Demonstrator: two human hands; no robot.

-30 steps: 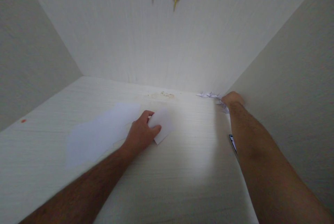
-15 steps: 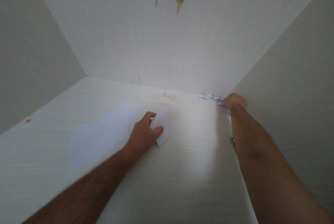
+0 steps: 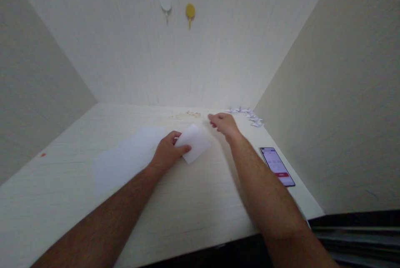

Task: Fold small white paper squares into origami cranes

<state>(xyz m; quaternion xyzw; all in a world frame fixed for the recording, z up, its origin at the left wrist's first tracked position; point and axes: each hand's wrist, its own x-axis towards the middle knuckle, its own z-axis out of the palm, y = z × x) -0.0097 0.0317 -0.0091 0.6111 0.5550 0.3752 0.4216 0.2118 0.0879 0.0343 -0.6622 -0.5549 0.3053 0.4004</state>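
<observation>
A small square of white paper (image 3: 196, 142) is pinched between the thumb and fingers of my left hand (image 3: 166, 150), tilted up from the tabletop. Just right of that paper and a little behind it is my right hand (image 3: 225, 125), apart from it. Its fingers are curled together and nothing shows in them. Several small folded paper figures (image 3: 256, 123), spiky and white, stand in a bent row at the back right corner. White paper (image 3: 120, 162) lies flat on the table left of my left hand, its outline blurred.
The pale table (image 3: 187, 205) meets a back wall (image 3: 218, 64) and two side walls. A phone (image 3: 276, 164) with its screen lit lies at the right edge, partly behind my right forearm. A white hook (image 3: 165, 3) and a yellow hook (image 3: 190, 11) are on the back wall.
My right hand has come away from the folded figures in the corner, moving left toward the square paper. My left hand keeps hold of that paper. The view has shifted, showing the phone.
</observation>
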